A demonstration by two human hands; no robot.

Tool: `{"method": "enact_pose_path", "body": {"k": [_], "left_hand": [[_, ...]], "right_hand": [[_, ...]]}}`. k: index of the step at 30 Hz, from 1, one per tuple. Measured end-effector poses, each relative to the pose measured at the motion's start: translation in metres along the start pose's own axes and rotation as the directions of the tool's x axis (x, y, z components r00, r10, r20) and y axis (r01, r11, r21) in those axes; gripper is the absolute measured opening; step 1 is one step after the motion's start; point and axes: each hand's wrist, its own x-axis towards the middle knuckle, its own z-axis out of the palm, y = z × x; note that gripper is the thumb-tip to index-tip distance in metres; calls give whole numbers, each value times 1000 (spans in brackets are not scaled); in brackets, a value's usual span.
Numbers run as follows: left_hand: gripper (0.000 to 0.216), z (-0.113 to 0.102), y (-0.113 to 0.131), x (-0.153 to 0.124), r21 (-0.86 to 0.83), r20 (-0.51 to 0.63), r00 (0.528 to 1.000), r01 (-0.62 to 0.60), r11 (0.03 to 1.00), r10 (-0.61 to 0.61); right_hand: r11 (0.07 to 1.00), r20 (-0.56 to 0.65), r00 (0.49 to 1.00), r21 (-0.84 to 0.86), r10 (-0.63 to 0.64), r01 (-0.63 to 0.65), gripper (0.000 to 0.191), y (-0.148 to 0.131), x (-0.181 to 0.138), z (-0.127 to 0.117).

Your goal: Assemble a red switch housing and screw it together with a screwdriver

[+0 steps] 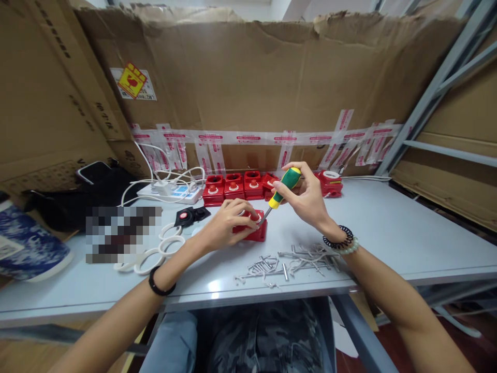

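Note:
My left hand (227, 220) is closed over a small red plastic box (256, 233) lying on the grey table (388, 228), pinning it down. My right hand (305, 199) grips a screwdriver with a green and yellow handle (285, 186). Its tip slants down into the top of the red box beside my left fingers. A scatter of several silver screws (289, 261) lies on the table just in front of my right wrist.
A row of several red boxes (235, 187) stands behind my hands, with one more (330, 182) to the right. White plastic rings (159, 254) and a black part (188, 215) lie left. A white power strip (171, 192) with cables sits by the cardboard wall (272, 77).

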Motion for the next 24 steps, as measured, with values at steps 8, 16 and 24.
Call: {"method": "enact_pose_path", "body": {"k": [8, 16, 24], "left_hand": [[28, -15, -1, -1, -1, 2, 984, 177, 984, -177], [63, -12, -17, -10, -6, 223, 921, 330, 944, -321], [66, -9, -19, -11, -9, 222, 923, 325, 946, -315]], "right_hand": [[994, 9, 998, -89, -67, 67, 34, -1, -1, 1], [836, 206, 922, -391, -328, 385, 37, -10, -5, 14], [944, 361, 895, -96, -261, 314, 52, -10, -1, 19]]}}
